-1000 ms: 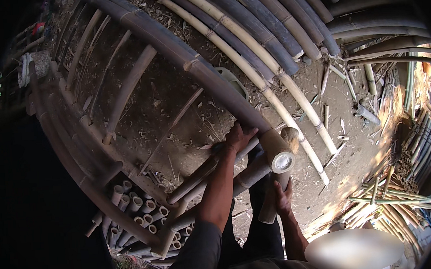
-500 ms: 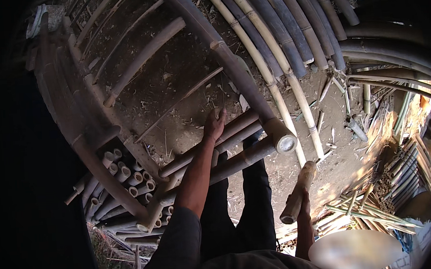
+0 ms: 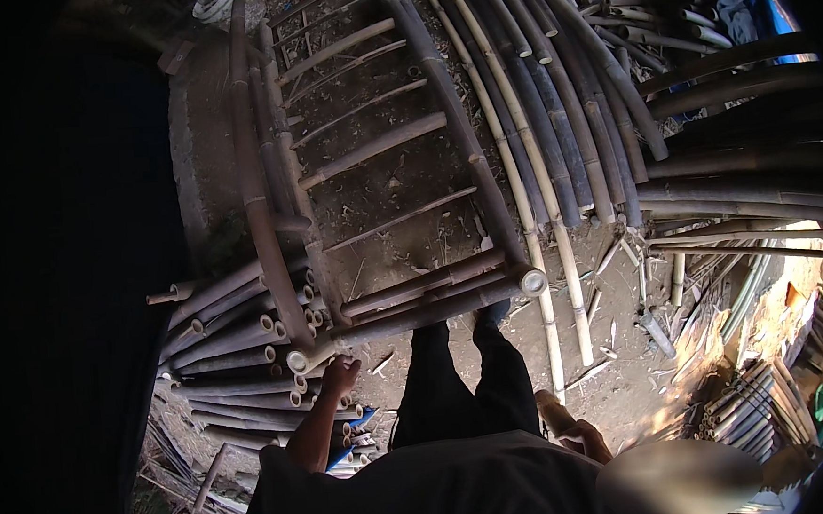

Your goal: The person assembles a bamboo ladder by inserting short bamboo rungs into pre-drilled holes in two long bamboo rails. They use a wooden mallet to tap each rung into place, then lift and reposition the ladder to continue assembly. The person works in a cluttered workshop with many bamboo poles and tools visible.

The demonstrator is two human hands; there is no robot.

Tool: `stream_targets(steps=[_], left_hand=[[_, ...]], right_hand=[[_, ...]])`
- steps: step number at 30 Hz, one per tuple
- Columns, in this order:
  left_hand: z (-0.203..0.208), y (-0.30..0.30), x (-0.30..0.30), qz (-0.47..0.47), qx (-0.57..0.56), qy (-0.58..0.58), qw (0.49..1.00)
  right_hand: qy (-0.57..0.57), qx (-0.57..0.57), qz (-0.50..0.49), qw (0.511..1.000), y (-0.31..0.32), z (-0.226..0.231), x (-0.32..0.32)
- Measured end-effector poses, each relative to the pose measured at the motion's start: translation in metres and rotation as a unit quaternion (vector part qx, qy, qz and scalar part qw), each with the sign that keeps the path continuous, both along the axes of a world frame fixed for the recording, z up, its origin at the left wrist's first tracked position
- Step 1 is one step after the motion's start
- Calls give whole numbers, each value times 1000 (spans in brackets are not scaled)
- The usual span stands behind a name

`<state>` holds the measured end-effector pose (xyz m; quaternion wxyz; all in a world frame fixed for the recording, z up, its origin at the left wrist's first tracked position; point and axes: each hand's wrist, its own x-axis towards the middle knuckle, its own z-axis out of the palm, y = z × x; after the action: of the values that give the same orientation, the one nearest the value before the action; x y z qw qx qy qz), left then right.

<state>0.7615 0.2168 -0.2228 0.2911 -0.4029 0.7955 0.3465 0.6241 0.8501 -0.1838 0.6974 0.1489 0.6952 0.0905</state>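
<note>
A long bamboo frame [image 3: 468, 133], with two side poles and several rungs, lies on the ground in front of me. At its near left corner is my left hand [image 3: 343, 374], fingers curled in, close below the cut pole end [image 3: 297, 361]. What those fingers hold, if anything, is hidden. My right hand [image 3: 588, 439], low beside my right thigh, is closed around a short thick bamboo piece [image 3: 553, 412]. Part of that piece is covered by the hand. Double crossbars [image 3: 423, 289] form the near end of the frame, just ahead of my feet.
Stacked bamboo poles [image 3: 237, 337] lie left of the frame, cut ends toward me. Long dark and pale poles [image 3: 557, 168] run along its right side. Farther right are split strips and a bundle of thin canes [image 3: 746, 415]. Chips litter the dirt floor [image 3: 428, 369].
My left hand has moved from over the crossbars back to the near left corner. My right hand has lowered the short bamboo piece toward my body. The view now takes in more of the frame.
</note>
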Motion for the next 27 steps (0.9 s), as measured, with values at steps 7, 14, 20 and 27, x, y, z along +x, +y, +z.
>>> stream_targets(steps=[7, 14, 20, 27], left_hand=[[36, 125, 66, 23, 120, -135, 983], [64, 110, 78, 169, -24, -1, 985], [74, 100, 84, -8, -56, -100, 993], [-5, 93, 15, -145, 63, -47, 986]], right_hand=[[216, -42, -94, 971, 38, -12, -39], [159, -47, -275, 947, 77, 26, -63], [242, -85, -214, 942, 82, 36, -92], [369, -83, -260, 889, 59, 21, -93]])
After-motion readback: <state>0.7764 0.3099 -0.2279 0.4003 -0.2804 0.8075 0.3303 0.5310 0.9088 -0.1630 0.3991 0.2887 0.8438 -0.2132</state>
